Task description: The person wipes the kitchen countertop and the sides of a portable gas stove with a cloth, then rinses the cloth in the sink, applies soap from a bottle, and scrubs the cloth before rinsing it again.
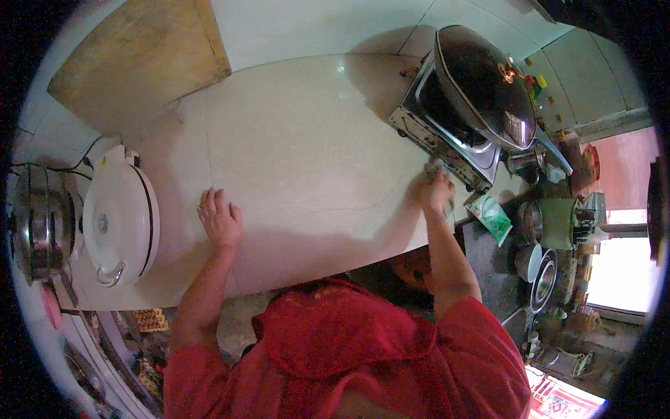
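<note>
My left hand (221,217) lies palm down on the pale countertop (309,141), its fingers a little apart and holding nothing. At the front edge of the portable gas stove (455,136) is my right hand (435,191), blurred. Something small and dark or greyish shows at its fingers, too unclear to name, and whether it is gripped does not show. A green and white packet (490,219) lies just right of that hand. On the stove stands a dark pan with a glass lid (487,89).
A white electric griddle (120,220) and a stacked steel steamer (44,225) stand at the left. A wooden board (141,57) leans at the back left. Bowls (528,262), a green container (557,222) and a metal pot (526,163) crowd the right side.
</note>
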`<state>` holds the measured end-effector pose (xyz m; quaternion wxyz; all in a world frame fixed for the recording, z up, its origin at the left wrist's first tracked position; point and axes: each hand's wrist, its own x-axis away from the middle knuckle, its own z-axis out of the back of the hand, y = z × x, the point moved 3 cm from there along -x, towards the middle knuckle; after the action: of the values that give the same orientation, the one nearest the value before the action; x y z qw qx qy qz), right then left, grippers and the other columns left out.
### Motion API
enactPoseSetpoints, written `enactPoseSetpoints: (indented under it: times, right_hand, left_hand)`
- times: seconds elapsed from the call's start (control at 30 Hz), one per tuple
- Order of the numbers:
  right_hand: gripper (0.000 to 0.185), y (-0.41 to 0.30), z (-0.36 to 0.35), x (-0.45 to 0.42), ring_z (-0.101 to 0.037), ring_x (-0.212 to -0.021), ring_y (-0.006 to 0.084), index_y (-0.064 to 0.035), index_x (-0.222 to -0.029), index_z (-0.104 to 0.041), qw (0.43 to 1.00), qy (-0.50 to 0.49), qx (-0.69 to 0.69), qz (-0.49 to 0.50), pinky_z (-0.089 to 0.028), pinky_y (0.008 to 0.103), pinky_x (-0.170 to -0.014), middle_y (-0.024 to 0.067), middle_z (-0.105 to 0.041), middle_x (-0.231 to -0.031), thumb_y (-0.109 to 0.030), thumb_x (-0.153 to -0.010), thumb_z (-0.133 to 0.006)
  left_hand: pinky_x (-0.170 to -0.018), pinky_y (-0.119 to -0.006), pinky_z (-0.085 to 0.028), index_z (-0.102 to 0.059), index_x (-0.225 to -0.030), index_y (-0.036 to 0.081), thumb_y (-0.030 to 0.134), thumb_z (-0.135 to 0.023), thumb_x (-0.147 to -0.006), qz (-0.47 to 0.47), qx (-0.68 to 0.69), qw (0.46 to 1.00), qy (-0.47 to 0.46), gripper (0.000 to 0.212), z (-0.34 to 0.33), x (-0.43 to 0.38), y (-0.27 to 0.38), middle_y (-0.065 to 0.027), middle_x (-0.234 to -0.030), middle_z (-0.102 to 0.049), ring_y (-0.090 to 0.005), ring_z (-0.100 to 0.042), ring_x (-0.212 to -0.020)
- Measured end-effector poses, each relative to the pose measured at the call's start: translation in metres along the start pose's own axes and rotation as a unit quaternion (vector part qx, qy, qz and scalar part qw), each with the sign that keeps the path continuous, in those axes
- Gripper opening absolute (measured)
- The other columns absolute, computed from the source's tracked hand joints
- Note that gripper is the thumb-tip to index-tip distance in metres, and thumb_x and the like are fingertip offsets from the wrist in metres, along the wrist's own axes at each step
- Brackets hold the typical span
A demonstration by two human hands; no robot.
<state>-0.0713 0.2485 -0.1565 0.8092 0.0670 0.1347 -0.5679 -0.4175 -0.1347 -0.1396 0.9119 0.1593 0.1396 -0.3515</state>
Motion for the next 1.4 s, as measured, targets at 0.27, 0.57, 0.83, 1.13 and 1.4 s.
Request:
enactPoseSetpoints:
  times: [0.27, 0.57, 0.83, 1.13, 1.4]
  right_hand:
    - [0.036, -0.174, 0.034, 0.001, -0.049, -0.09, 0.034, -0.0094, -0.105, -0.055, 0.964, -0.026, -0.16, 0.211, -0.037, 0.0409, -0.082, 0.0113, -0.057, -0.1, -0.006, -0.07, -0.05]
    - [0.02, -0.236, 0.067, -0.161, -0.059, -0.074, 0.0298, -0.0034, -0.095, -0.059, 0.922, -0.182, -0.208, 0.273, -0.047, 0.036, -0.062, 0.0145, -0.061, -0.087, -0.009, -0.077, -0.051]
    - [0.039, -0.163, -0.133, -0.292, -0.043, -0.111, 0.0348, -0.0113, -0.116, -0.05, 0.929, -0.302, 0.102, 0.188, -0.032, 0.0465, -0.095, 0.0179, -0.048, -0.118, -0.027, -0.082, -0.04]
    - [0.043, -0.213, -0.065, -0.191, -0.042, -0.112, 0.0339, -0.0086, -0.121, -0.041, 0.879, -0.347, 0.219, 0.243, -0.032, 0.054, -0.089, 0.0173, -0.046, -0.12, -0.024, -0.081, -0.046]
    - [0.049, -0.25, 0.037, -0.087, -0.047, -0.105, 0.0356, -0.0055, -0.124, -0.034, 0.892, -0.308, 0.196, 0.268, -0.035, 0.0583, -0.08, 0.0186, -0.047, -0.113, -0.024, -0.081, -0.048]
  left_hand:
    - [-0.098, -0.05, -0.023, -0.048, -0.109, 0.002, 0.016, -0.054, -0.073, 0.011, 0.016, 1.0, -0.014, 0.039, 0.002, -0.005, 0.005, -0.0141, -0.122, -0.04, -0.0315, -0.032, -0.119]
    - [-0.098, -0.049, -0.023, -0.046, -0.111, 0.002, 0.014, -0.054, -0.072, -0.007, 0.035, 0.999, -0.021, 0.042, 0.0, -0.003, -0.001, -0.0169, -0.123, -0.039, -0.0326, -0.033, -0.118]
    - [-0.097, -0.049, -0.023, -0.043, -0.115, 0.002, 0.012, -0.053, -0.073, -0.003, 0.023, 0.998, -0.066, 0.044, 0.0, -0.004, -0.002, -0.0174, -0.123, -0.038, -0.0336, -0.032, -0.118]
    - [-0.097, -0.049, -0.024, -0.044, -0.114, 0.004, 0.011, -0.054, -0.071, 0.011, 0.02, 0.999, -0.047, 0.045, 0.002, -0.001, -0.001, -0.0163, -0.121, -0.04, -0.034, -0.034, -0.117]
    - [-0.099, -0.05, -0.023, -0.045, -0.113, 0.003, 0.016, -0.051, -0.074, -0.008, 0.017, 1.0, 0.0, 0.041, -0.004, 0.004, 0.0, -0.0174, -0.123, -0.039, -0.0334, -0.032, -0.119]
